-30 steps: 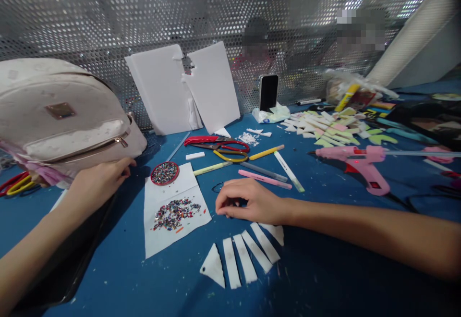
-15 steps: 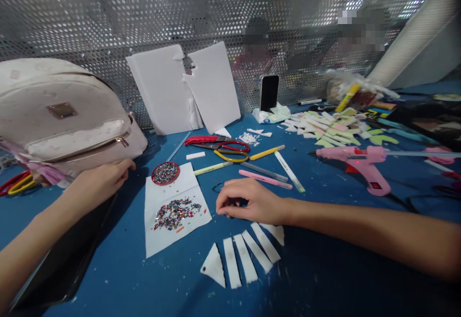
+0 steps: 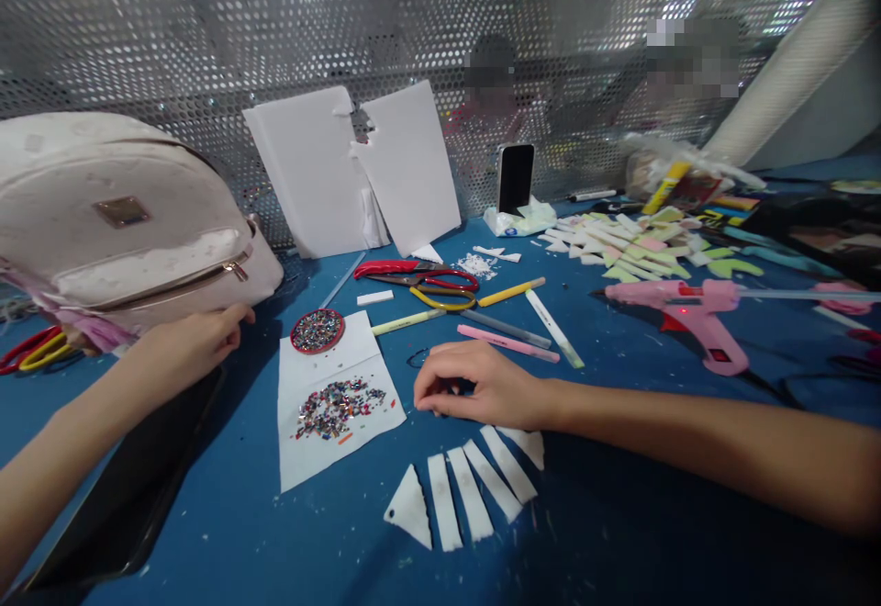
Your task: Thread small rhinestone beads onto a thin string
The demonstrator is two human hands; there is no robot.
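My left hand (image 3: 189, 344) rests with loosely curled fingers beside the white backpack (image 3: 124, 220), above the end of a dark, flat, glossy object (image 3: 130, 487); no held thing shows in it. On the blue table, my right hand (image 3: 474, 381) lies bent, its fingers and thumb drawn together, with nothing visible in them. Just below it, white cut strips (image 3: 470, 493) fan out behind a triangular piece (image 3: 411, 510) with a dark dot, forming a fish-bone shape. Left of the right hand, a white paper sheet (image 3: 295, 468) bears loose colourful beads (image 3: 337, 409) and a red-rimmed round dish of beads (image 3: 317, 331).
Red-handled scissors (image 3: 392, 268) and several pens, among them a pink pen (image 3: 509, 343), lie behind the right hand. A pink glue gun (image 3: 708, 312) is at right. White boards (image 3: 413, 165) lean on the mesh wall near an upright phone (image 3: 516, 179); foam scraps (image 3: 619, 239) are piled nearby.
My left hand has shifted very slightly left and its fingers look a little more curled. The right hand and the white pieces stay put.
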